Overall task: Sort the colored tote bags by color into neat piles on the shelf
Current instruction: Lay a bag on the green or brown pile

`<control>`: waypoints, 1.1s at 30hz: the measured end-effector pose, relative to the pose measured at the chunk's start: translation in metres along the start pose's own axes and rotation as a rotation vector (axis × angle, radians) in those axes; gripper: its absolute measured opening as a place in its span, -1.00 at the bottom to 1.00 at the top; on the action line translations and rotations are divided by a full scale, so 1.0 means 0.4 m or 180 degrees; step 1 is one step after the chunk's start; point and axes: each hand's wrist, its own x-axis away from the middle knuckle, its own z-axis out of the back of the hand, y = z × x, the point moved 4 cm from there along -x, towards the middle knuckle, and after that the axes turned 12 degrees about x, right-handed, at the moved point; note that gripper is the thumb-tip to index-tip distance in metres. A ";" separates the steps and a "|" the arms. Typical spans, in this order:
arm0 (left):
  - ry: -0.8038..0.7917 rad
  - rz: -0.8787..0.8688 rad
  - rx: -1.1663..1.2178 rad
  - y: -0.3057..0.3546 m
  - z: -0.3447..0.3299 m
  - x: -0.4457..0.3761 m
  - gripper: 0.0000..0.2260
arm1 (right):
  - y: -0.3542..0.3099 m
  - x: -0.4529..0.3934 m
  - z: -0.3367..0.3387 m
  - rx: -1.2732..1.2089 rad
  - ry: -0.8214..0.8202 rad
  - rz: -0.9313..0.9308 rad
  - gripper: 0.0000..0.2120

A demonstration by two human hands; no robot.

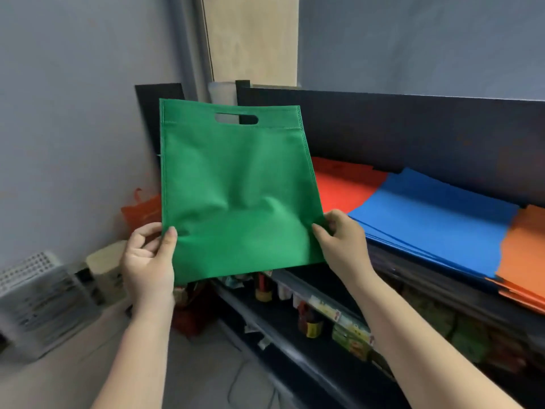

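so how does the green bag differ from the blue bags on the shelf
The green bag is held upright in the air, pinched by the left hand and right hand; the blue bags lie flat on the shelf. The green bag is single; the blue bags form a pile. Both look like the same plain fabric.

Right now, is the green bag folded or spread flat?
Spread flat. The green bag hangs upright, handle slot on top, left hand and right hand pinching its lower corners.
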 end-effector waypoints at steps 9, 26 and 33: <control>-0.0037 0.0048 -0.0338 -0.076 0.142 -0.362 -0.80 | -0.184 -0.174 -0.336 -0.0671 0.0283 0.0151 -0.81; -0.0495 -0.0241 -0.1310 -0.325 0.147 -0.861 -0.69 | -0.296 -0.522 -0.732 -0.0348 0.0510 0.0337 -0.88; -0.0730 -0.0458 -0.1463 -0.429 0.070 -1.034 -0.75 | -0.290 -0.703 -0.807 0.0506 0.0368 0.0400 -0.85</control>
